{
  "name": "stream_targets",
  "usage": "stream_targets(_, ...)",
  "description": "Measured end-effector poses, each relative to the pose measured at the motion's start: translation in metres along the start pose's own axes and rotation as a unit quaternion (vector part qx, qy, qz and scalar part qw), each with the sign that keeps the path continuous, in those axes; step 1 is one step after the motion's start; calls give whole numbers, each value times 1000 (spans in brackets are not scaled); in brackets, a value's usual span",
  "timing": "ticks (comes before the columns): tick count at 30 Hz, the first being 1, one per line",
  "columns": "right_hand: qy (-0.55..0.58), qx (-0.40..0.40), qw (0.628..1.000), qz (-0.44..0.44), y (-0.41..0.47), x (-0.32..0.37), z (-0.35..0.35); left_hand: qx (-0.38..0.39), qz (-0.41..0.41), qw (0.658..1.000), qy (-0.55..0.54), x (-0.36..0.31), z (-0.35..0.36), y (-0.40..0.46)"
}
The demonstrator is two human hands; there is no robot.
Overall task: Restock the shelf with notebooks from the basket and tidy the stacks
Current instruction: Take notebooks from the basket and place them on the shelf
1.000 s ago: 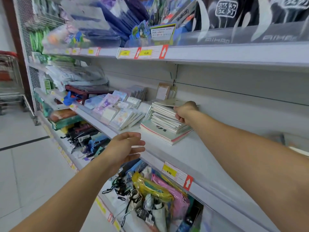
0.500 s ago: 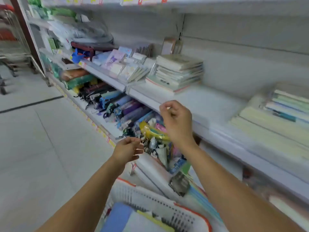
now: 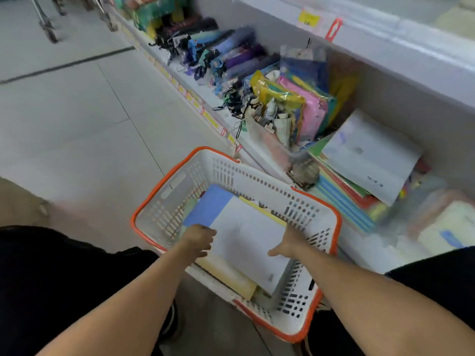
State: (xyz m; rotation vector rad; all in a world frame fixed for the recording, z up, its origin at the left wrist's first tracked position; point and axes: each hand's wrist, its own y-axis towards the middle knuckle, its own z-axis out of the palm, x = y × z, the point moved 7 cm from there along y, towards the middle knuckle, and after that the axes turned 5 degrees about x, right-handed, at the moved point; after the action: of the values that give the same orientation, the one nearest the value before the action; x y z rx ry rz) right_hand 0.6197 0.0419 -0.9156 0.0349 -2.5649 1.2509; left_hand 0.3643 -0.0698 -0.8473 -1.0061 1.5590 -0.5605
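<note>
Floor: pale tiles, from 9 to 12 o'clock.
Left hand: in the basket, fingers curled at the left edge of the white notebook (grip blurred, cannot tell if it pinches).
Basket: white, orange rim, on the floor at centre.
Notebook: white, on top of the pile in the basket; a blue one lies beneath at 11 o'clock.
Right hand: fingers spread, resting on the notebook's right edge.
Shelf: at 1 o'clock; folders lean below it.

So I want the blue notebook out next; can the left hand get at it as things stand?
Probably yes. The left hand sits just below the blue notebook in the basket, nothing between them. The white notebook overlaps its right side, so it would likely have to slide out from under.
</note>
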Motion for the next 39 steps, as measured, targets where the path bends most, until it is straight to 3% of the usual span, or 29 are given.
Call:
stream_targets(5, -59, -17, 998, 16, 19, -18, 4, 29, 36, 998, 42, -5, 14, 16)
stream_targets(9, 18, 23, 1000, -12, 3, -11, -4, 53, -4, 998, -28, 19, 21, 21)
stream_targets(12, 89, 88, 991, -45, -29, 19, -17, 111, -11, 990, -85, 15, 32, 13)
stream_targets(15, 155, 85, 977, -118, -78, 68, -53, 178, 7, 976, -123, -12, 44, -15)
stream_targets(18, -60, -66, 971, -220, -141, 131, -97, 237, 50, 952, -188, -56, 48, -47)
stream_targets(21, -278, -268, 874, -294, -202, 186, -92, 261, 97, 917, -287, -100, 36, -70)
stream_targets(23, -334, -322, 818, -340, -222, 207, -65, 202, 120, 916, -326, -113, 15, -73)
stream_targets(24, -314, -298, 824, -365, -221, 211, -53, 155, 127, 924, -325, -113, 1, -74)
stream_targets(25, -242, -232, 864, -376, -212, 210, -46, 108, 138, 936, -305, -110, -15, -73)
stream_targets(26, -112, -130, 916, -362, -197, 205, -44, 68, 158, 948, -267, -109, -33, -71)
stream_targets(27, 39, -25, 945, -323, -178, 195, -40, 36, 179, 958, -221, -108, -50, -69)
stream_targets(28, 165, 47, 950, -259, -155, 178, -35, 10, 193, 965, -174, -108, -67, -68)
stream_targets(29, 260, 73, 945, -184, -133, 155, -29, -9, 201, 970, -139, -108, -80, -68)
stream_targets(31, 353, 29, 934, -39, -90, 95, -16, -30, 205, 973, -101, -110, -94, -65)
stream_targets(34, 473, 40, 873, 114, -58, 27, 31, -39, 200, 976, -77, -108, -87, -54)
stream_targets(36, 514, 87, 840, 154, -52, 16, 57, -42, 214, 972, -84, -107, -75, -46)
stream_targets(39, 540, 100, 826, 128, -43, 19, 64, -57, 237, 966, -90, -108, -68, -38)
